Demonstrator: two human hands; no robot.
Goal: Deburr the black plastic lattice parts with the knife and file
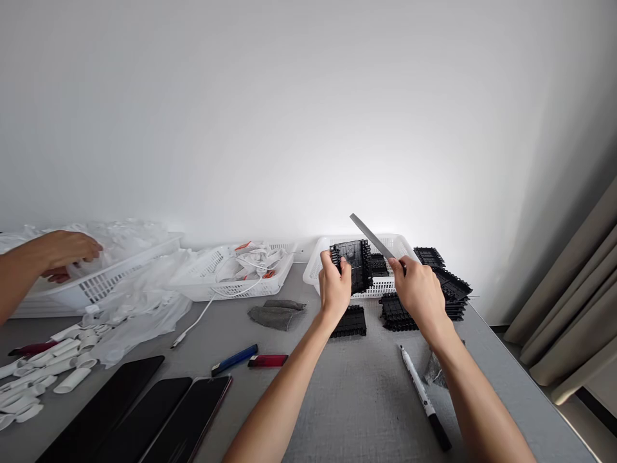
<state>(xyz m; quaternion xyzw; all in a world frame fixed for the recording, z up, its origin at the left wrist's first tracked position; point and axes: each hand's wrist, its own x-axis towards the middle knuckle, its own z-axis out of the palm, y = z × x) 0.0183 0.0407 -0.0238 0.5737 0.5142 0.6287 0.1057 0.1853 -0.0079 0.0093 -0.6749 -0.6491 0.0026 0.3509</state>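
My left hand (334, 283) is closed on a black ribbed plastic part (354, 260), held upright above the table. My right hand (418, 287) grips a flat grey metal file (372, 236), whose blade slants up and left across the top of the part. Behind both stands a white mesh basket (395, 247) with more black parts inside. Another black part (349, 321) lies on the table just below my left hand, and stacks of black parts (446, 286) sit to the right of my right hand.
Another person's hand (65, 254) reaches into a white basket (103, 276) of plastic bags at the far left. A cable basket (231, 273), grey cloth (278, 315), blue lighter (234, 359), red lighter (268, 361), marker (424, 397), white tubes (48, 370) and dark phones (144, 411) lie on the table. Curtain (573, 308) hangs right.
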